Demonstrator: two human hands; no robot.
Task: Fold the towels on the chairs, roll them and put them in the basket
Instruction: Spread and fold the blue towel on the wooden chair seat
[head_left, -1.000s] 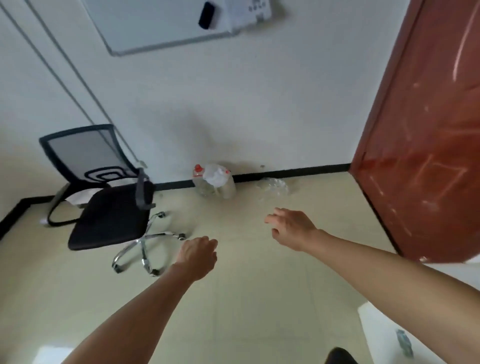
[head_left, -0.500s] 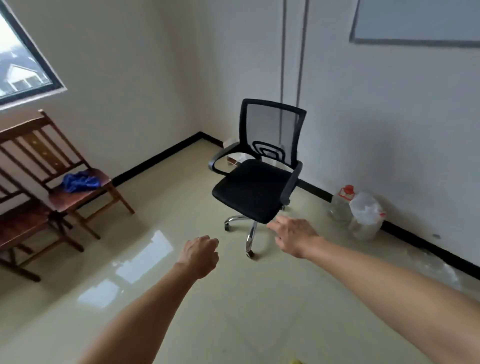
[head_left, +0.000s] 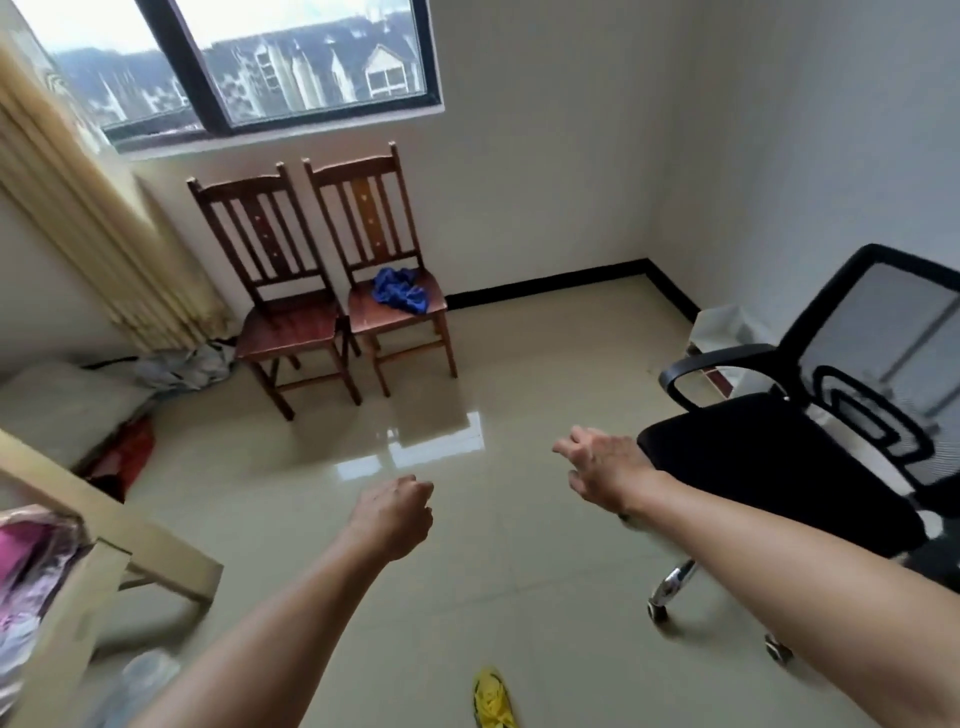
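Glossy tiled floor (head_left: 519, 374), wooden chair (head_left: 382, 321) (blue towel (head_left: 401, 296))

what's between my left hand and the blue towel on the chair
Head view: only bare, glossy floor lies between the left hand and the wooden chair whose seat holds the blue towel.
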